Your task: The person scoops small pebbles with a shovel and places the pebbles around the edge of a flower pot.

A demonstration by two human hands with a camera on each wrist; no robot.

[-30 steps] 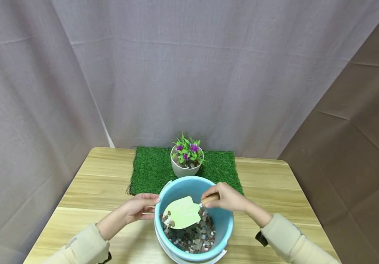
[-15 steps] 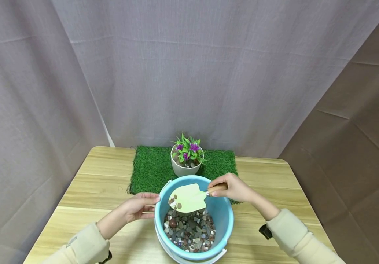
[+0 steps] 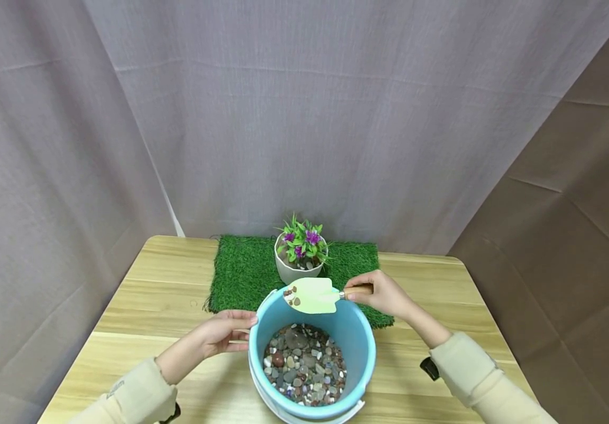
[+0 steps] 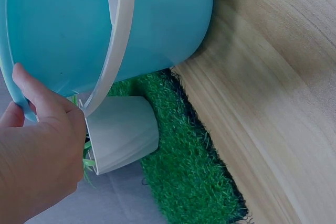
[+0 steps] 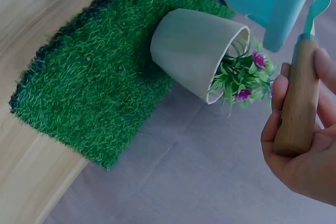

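Observation:
A light blue bucket (image 3: 358, 347) with a white handle stands at the table's front, and mixed pebbles (image 3: 307, 368) cover its bottom. My left hand (image 3: 224, 335) pinches the left side of its rim; in the left wrist view the thumb is inside the bucket wall. My right hand (image 3: 384, 293) grips the wooden handle of a pale green garden trowel (image 3: 316, 296). The blade is level above the bucket's far rim, with several small pebbles near its tip. Just beyond it sits a white flowerpot (image 3: 296, 274) holding a plant with purple flowers (image 3: 311, 237).
Under the flowerpot lies a green artificial grass mat (image 3: 243, 271), on a wooden table (image 3: 161, 294). A grey curtain (image 3: 304, 118) hangs behind the table, and brown cloth (image 3: 575, 247) hangs along the right.
My right hand has raised the trowel out of the bucket and moved it away toward the flowerpot, uncovering more pebbles inside. My left hand keeps its place on the rim.

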